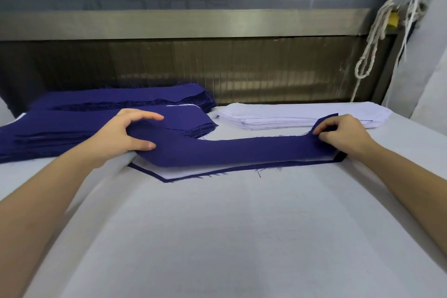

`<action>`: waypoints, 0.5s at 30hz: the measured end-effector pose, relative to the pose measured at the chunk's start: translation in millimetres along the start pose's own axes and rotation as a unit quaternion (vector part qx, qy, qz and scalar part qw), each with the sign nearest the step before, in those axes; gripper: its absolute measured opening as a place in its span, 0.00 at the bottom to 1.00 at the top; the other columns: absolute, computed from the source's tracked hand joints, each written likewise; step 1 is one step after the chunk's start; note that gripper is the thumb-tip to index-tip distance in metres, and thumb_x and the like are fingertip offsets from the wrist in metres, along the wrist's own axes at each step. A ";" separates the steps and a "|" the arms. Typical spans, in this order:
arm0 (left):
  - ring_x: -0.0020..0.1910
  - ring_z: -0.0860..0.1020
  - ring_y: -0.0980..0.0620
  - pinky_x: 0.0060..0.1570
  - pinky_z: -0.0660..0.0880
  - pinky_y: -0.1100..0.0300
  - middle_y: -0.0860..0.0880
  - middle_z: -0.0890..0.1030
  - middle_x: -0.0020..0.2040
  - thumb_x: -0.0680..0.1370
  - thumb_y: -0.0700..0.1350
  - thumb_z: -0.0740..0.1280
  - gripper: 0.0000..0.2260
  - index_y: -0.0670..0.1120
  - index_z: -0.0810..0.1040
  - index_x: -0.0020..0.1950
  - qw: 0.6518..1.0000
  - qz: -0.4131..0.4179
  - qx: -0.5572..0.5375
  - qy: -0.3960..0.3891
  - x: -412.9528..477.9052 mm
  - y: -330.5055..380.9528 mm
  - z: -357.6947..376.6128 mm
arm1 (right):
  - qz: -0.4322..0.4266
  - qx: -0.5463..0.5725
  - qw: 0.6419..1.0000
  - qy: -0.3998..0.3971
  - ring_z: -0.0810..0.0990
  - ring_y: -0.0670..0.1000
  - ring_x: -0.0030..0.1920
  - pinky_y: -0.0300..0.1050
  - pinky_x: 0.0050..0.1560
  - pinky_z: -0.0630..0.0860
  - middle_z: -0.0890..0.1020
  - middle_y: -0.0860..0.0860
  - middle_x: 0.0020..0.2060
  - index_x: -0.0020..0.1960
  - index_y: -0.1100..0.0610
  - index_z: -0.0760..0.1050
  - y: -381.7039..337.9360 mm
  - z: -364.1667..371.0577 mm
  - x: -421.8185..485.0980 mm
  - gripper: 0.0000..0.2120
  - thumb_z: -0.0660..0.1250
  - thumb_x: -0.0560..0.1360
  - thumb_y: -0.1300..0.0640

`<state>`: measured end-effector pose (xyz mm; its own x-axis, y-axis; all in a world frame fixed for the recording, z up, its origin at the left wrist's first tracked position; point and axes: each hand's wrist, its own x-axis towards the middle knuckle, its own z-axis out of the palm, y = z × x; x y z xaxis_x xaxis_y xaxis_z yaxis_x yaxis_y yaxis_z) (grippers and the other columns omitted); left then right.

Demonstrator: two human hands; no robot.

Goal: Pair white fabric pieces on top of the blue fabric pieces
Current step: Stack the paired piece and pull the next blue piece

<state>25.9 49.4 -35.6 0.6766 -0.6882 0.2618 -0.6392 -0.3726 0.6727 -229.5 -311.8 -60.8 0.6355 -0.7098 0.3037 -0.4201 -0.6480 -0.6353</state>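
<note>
With the left hand (125, 133) and right hand (341, 133) each pinching one end of the blue piece (229, 150) stretched between them, lower it flat, edges matched, onto the white piece (182, 172) just below.

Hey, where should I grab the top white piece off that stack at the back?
Probably pinch its near long edge from the front: the white stack lies flat, layered edges facing you, just beyond the right hand gripping the blue piece.
</note>
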 end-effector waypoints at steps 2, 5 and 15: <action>0.64 0.66 0.54 0.61 0.62 0.59 0.56 0.69 0.65 0.68 0.36 0.75 0.26 0.64 0.76 0.54 1.000 -0.001 0.006 -0.028 -0.5 0.1 -0.8 | 0.004 -0.016 1.000 -0.005 0.75 0.49 0.42 0.42 0.43 0.69 0.79 0.42 0.35 0.37 0.53 0.80 3.4 -0.5 1.7 0.12 0.63 0.70 0.67; 0.64 0.67 0.55 0.61 0.61 0.58 0.56 0.71 0.64 0.68 0.35 0.75 0.25 0.63 0.77 0.54 0.999 0.003 0.013 -0.051 -1.2 -1.3 0.2 | 0.014 -0.031 0.999 -0.017 0.75 0.48 0.39 0.40 0.36 0.68 0.79 0.43 0.35 0.36 0.51 0.79 7.2 -0.9 2.8 0.13 0.64 0.69 0.67; 0.62 0.71 0.56 0.60 0.66 0.58 0.58 0.76 0.59 0.72 0.29 0.69 0.21 0.56 0.80 0.52 0.998 0.011 -0.016 -0.060 -0.7 -5.4 -1.1 | 0.009 -0.066 0.997 -0.027 0.74 0.46 0.38 0.41 0.37 0.67 0.77 0.41 0.34 0.37 0.50 0.78 9.1 0.2 4.6 0.13 0.64 0.70 0.66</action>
<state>29.3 52.7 -38.6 0.6129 -0.7664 0.1924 -0.6400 -0.3387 0.6897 -230.3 -320.9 -65.3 0.6593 -0.7080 0.2531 -0.5112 -0.6689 -0.5396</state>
